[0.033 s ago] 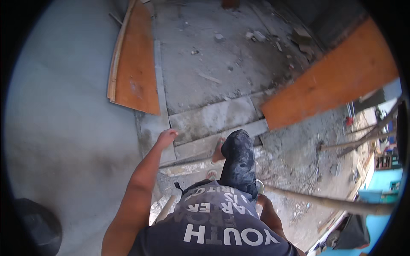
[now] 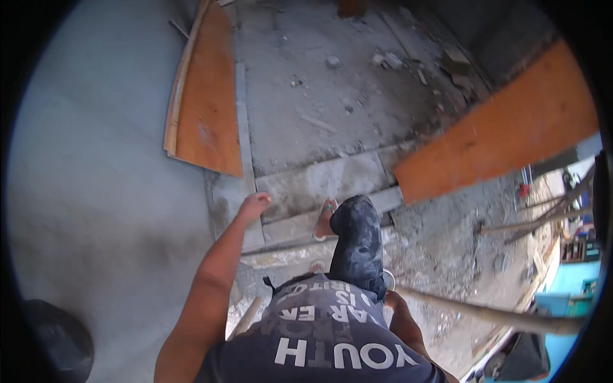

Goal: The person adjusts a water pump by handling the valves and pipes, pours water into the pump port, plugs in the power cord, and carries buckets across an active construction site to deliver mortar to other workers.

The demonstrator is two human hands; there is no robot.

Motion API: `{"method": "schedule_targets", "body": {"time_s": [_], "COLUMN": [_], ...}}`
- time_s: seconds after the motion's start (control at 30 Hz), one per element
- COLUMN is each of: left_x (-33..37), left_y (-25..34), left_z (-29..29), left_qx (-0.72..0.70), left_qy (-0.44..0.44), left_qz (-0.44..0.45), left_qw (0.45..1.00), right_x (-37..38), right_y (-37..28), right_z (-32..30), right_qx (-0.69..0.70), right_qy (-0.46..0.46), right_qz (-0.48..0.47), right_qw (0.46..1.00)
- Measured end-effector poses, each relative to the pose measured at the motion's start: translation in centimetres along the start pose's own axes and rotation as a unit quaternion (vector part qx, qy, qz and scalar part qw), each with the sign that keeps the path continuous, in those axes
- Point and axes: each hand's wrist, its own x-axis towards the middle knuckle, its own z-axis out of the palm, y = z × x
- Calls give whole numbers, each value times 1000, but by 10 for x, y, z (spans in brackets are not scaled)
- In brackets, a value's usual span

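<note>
My left hand (image 2: 257, 205) hangs ahead of me, fingers loosely curled, with nothing visible in it. Below it lies the concrete sill (image 2: 322, 180) of a doorway. My right hand (image 2: 397, 302) is low at my right side, mostly hidden by my shirt and raised dark trouser leg (image 2: 356, 239). Its fingers seem closed. Right beside it shows a pale round rim (image 2: 388, 279) of something I cannot make out. One sandaled foot (image 2: 325, 220) is at the sill's near edge, and the other (image 2: 317, 265) is behind it.
An orange-brown wooden panel (image 2: 207, 108) stands along the grey wall (image 2: 115, 159) on the left. Another panel (image 2: 498, 121) slants at the right. Rubble (image 2: 388, 60) lies on the floor beyond. A wooden pole (image 2: 491, 311) juts from the right, near a dark round container (image 2: 57, 341) opposite.
My sandaled foot has come further forward into view beside the raised knee. The surroundings have shifted slightly right and down in the picture. My hands keep nearly the same pose.
</note>
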Motion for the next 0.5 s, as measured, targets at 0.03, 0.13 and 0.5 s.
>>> {"method": "schedule_targets", "body": {"time_s": [0.03, 0.13, 0.5], "left_x": [15, 70, 458], "left_y": [12, 31, 226], "left_z": [-7, -38, -345], "left_qx": [3, -3, 41], "left_qy": [22, 17, 139], "left_qz": [44, 32, 94], "left_qw": [999, 999, 985], "right_x": [16, 74, 279], "right_y": [-28, -137, -380], "right_z": [-33, -125, -423], "right_qx": [-11, 76, 81], "right_qy": [10, -30, -129], "right_qz": [-24, -28, 48], "right_qw": [1000, 996, 987]}}
